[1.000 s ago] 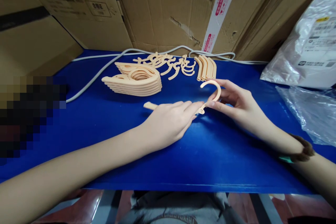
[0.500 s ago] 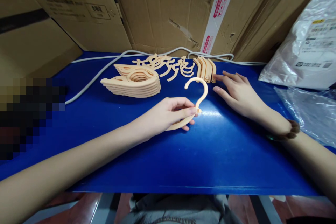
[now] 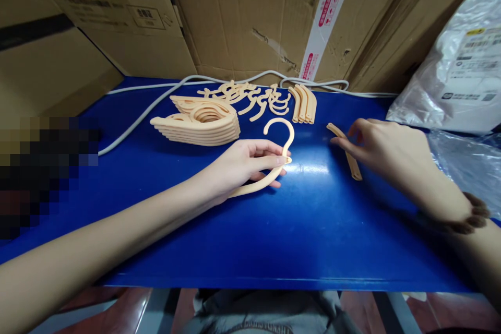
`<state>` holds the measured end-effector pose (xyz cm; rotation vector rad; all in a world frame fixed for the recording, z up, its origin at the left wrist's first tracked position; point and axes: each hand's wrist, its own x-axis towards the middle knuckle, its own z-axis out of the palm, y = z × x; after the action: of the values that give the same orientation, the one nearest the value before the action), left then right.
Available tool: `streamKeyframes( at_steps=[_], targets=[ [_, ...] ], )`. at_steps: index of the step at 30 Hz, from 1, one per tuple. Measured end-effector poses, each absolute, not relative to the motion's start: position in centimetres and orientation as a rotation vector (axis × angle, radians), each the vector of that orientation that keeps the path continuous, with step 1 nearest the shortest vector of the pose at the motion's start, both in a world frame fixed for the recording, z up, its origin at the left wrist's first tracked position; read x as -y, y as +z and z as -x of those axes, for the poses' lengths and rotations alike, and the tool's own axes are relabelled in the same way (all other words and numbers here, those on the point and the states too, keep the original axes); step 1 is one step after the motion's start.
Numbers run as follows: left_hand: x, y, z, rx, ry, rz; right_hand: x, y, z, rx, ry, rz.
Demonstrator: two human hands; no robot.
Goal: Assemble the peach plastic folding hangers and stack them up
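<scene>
My left hand (image 3: pixel 250 162) pinches a partly assembled cream plastic hanger (image 3: pixel 289 138) at its joint. Its hook curves upward, and one arm runs back under my palm, partly hidden. To the right, my right hand (image 3: pixel 395 148) has a loose hanger arm (image 3: pixel 354 166) between thumb and fingers, just above the blue table or against it. Beyond my left hand lies a stack of folded hangers (image 3: pixel 207 133). Several loose hooks (image 3: pixel 256 104) are scattered behind it, with a row of hanger arms (image 3: pixel 305 104) to their right.
A white cable (image 3: pixel 156 104) winds along the back of the blue table (image 3: pixel 274 240). Cardboard boxes (image 3: pixel 242 21) stand behind it. At the right are a plastic-wrapped package (image 3: pixel 457 78) and a clear plastic bag (image 3: pixel 469 167).
My right hand has taken the rightmost hanger arm from the row and drawn it right and nearer. My left hand, holding the partly assembled hanger, has shifted slightly left.
</scene>
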<state>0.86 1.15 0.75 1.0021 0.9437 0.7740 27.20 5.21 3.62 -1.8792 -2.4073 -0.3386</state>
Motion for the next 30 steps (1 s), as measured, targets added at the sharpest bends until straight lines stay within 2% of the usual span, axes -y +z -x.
streamKeyframes(
  at_steps=[4, 8, 14, 24, 30],
  targets=[
    [-1.3, 0.6, -0.8, -0.957, 0.782, -1.056, -4.9, 3.7, -27.4, 2.481, -0.306, 1.909],
    [-1.4, 0.3, -0.8, -0.957, 0.804, -1.047, -4.0, 4.1, -26.5, 2.625, 0.016, 1.896],
    [-1.3, 0.5, -1.0, -0.951, 0.831, -1.057, -2.5, 3.9, -24.6, 2.741, 0.361, 1.506],
    [-1.2, 0.7, -1.0, -0.957, 0.829, -1.027, -1.4, 3.3, -23.8, 2.805, 0.168, 1.066],
    [-1.2, 0.9, -1.0, -0.987, 0.805, -1.0, -1.5, 2.9, -23.7, 2.841, 0.186, 0.926]
  ],
)
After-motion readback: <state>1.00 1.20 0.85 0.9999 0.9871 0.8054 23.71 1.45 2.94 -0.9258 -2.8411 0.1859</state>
